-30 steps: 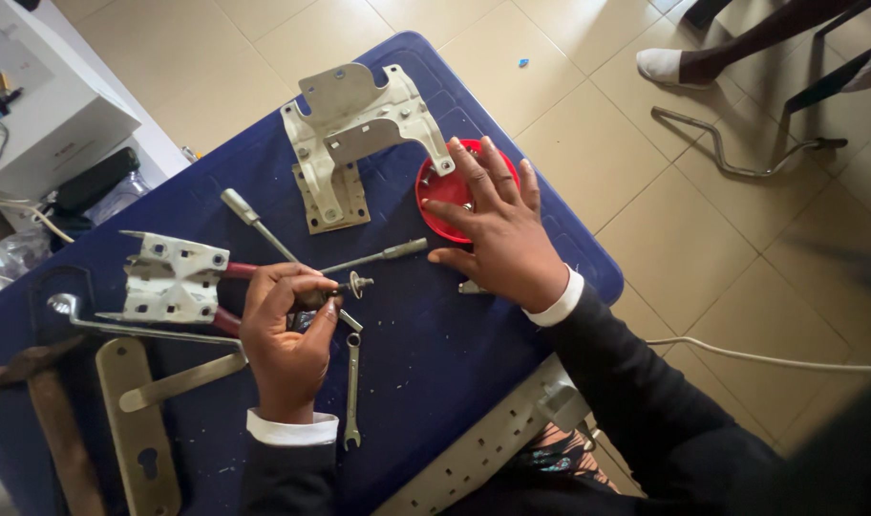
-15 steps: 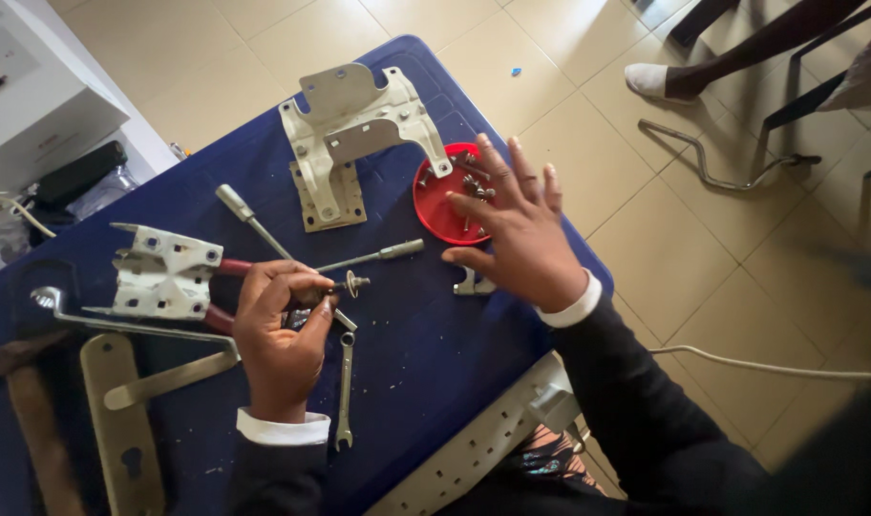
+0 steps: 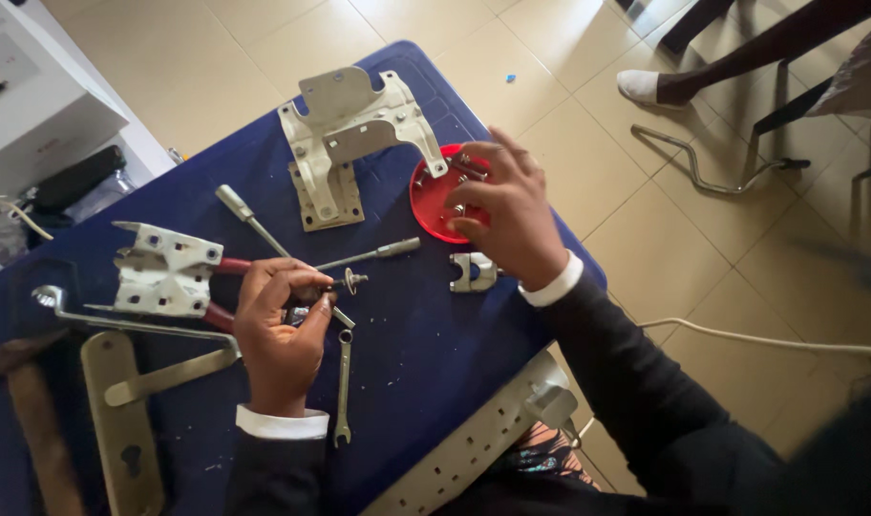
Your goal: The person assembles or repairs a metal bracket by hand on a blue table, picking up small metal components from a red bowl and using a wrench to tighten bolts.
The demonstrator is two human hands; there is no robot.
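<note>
The left hand [image 3: 281, 339] pinches a small metal bolt [image 3: 348, 281] over the blue table [image 3: 426, 334]; it looks hard, light and slippery, while the right hand [image 3: 507, 215] reaches, fingers spread, into the red dish [image 3: 431, 196].

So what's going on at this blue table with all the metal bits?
A person sits at the blue table. The left hand pinches a small bolt with a washer above a spanner. The right hand reaches into a red dish of small parts. Metal brackets, a screwdriver and a door handle plate lie around.
</note>
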